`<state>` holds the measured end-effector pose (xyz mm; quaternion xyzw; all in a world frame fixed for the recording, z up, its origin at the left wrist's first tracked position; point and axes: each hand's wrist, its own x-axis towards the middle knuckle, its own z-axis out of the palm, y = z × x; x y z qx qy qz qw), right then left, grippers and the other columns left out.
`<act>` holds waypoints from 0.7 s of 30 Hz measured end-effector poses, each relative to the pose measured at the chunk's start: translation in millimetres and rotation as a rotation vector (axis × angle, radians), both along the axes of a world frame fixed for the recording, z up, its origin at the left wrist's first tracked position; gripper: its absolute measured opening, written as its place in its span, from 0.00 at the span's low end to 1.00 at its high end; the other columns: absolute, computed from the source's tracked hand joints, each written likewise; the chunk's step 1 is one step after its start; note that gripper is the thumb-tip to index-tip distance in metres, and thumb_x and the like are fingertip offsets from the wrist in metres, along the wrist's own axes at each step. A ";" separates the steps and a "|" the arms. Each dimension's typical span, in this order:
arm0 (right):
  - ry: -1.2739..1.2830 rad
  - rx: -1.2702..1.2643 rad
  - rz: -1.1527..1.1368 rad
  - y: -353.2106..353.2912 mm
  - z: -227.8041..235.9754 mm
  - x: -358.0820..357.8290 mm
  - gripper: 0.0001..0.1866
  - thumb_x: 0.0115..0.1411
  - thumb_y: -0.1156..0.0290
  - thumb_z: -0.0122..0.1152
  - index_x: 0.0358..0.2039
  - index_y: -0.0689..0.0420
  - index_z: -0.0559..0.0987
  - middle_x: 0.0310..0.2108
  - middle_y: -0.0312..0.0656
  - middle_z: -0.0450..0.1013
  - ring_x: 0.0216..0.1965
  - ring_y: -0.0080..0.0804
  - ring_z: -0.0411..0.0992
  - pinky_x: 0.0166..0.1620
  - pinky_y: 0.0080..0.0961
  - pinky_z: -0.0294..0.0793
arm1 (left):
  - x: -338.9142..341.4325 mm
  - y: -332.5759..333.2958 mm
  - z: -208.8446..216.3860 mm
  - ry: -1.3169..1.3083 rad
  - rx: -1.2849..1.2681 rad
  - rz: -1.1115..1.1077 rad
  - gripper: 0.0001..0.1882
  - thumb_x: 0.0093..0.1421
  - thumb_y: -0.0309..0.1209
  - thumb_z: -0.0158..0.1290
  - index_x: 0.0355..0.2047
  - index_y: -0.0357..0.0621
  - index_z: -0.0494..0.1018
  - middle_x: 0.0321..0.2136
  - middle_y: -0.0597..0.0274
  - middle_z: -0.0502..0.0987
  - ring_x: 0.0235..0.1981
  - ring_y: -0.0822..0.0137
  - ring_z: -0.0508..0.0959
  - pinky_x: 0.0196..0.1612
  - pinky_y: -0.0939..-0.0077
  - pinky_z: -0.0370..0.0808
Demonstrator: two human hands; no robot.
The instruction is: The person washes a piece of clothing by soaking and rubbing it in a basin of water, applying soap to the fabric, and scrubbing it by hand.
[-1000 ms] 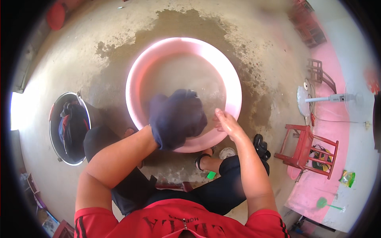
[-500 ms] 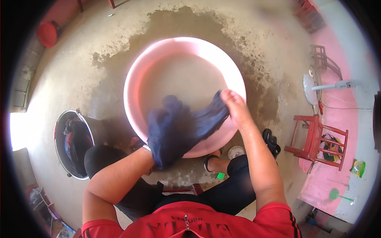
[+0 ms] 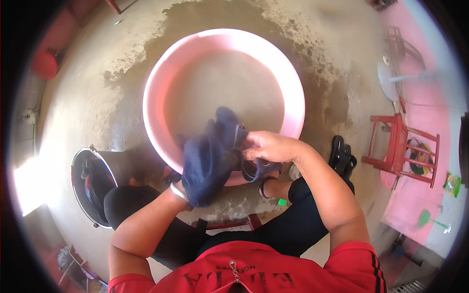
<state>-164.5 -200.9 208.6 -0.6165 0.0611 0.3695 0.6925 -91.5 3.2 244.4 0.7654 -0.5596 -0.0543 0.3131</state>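
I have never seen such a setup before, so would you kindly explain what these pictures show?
There is no machine: a person works bare-handed. The view comes from a fisheye camera on the person's head, looking down, so straight edges bend near the rim. In the middle, a pink tub of murky water stands on a partly wet floor. The right hand grips a dark blue cloth over the tub's near edge; the left hand is mostly covered by that cloth, so its grip cannot be made out. On the left is a bucket with dark fabric inside.

Wet-patched floor point(image 3: 190, 19), red chair point(image 3: 398, 146), pink-and-pale wall point(image 3: 408, 222).
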 end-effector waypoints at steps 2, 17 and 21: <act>-0.079 -0.137 0.091 -0.1 -10.4 -2.9 0.16 0.62 0.63 0.57 0.43 0.64 0.74 0.29 0.35 0.71 0.32 0.20 0.68 0.37 0.20 0.69 | 1.7 0.8 -9.6 -0.038 0.021 -0.081 0.18 0.49 0.31 0.54 0.40 0.37 0.71 0.38 0.47 0.71 0.33 0.52 0.73 0.28 0.60 0.69; -0.040 -0.534 0.241 15.6 -42.5 -32.7 0.15 0.56 0.61 0.54 0.36 0.59 0.78 0.21 0.48 0.74 0.23 0.38 0.72 0.30 0.35 0.71 | 14.0 44.6 -51.0 -0.132 0.149 -0.496 0.16 0.49 0.37 0.52 0.30 0.36 0.76 0.28 0.50 0.77 0.30 0.58 0.76 0.34 0.64 0.72; 0.169 -0.457 0.263 13.2 -45.9 -36.2 0.14 0.59 0.62 0.49 0.35 0.58 0.79 0.14 0.41 0.70 0.14 0.29 0.68 0.21 0.29 0.67 | 11.9 52.1 -64.5 1.209 0.932 0.138 0.08 0.43 0.22 0.48 0.25 0.38 0.76 0.18 0.65 0.74 0.24 0.65 0.73 0.29 0.73 0.70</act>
